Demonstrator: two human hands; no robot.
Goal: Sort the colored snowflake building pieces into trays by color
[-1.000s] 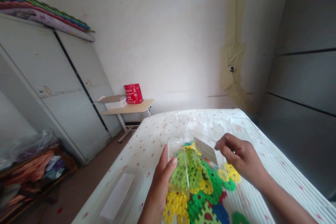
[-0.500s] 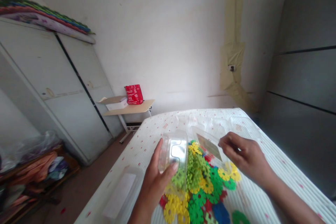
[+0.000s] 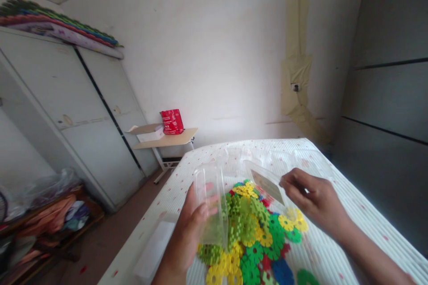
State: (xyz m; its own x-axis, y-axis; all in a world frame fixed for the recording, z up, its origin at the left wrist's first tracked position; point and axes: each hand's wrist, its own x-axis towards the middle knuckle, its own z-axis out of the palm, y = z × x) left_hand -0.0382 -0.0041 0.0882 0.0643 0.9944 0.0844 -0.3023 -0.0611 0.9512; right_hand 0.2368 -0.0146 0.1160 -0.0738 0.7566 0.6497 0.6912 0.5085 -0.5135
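Observation:
A clear plastic box (image 3: 211,187) is gripped along its left side by my left hand (image 3: 192,227), tilted above a heap of toy pieces. My right hand (image 3: 312,193) pinches the edge of a clear plastic lid (image 3: 267,185) that bears a label, slanted over the far right of the heap. Light green notched pieces (image 3: 245,218) lie in the middle of the pile. Around them are yellow flower-shaped discs (image 3: 224,265), green discs (image 3: 256,251), a blue disc (image 3: 281,271) and some red ones.
More clear plastic containers (image 3: 281,158) stand at the far side of the table (image 3: 351,222), with another white-looking container (image 3: 152,251) at its left edge. A small desk (image 3: 170,139) behind carries a red bag (image 3: 172,121) and a white box (image 3: 150,133).
My left hand has moved left and turned the box more upright; more light green pieces now lie below it on the heap. My right hand and the lid have hardly moved.

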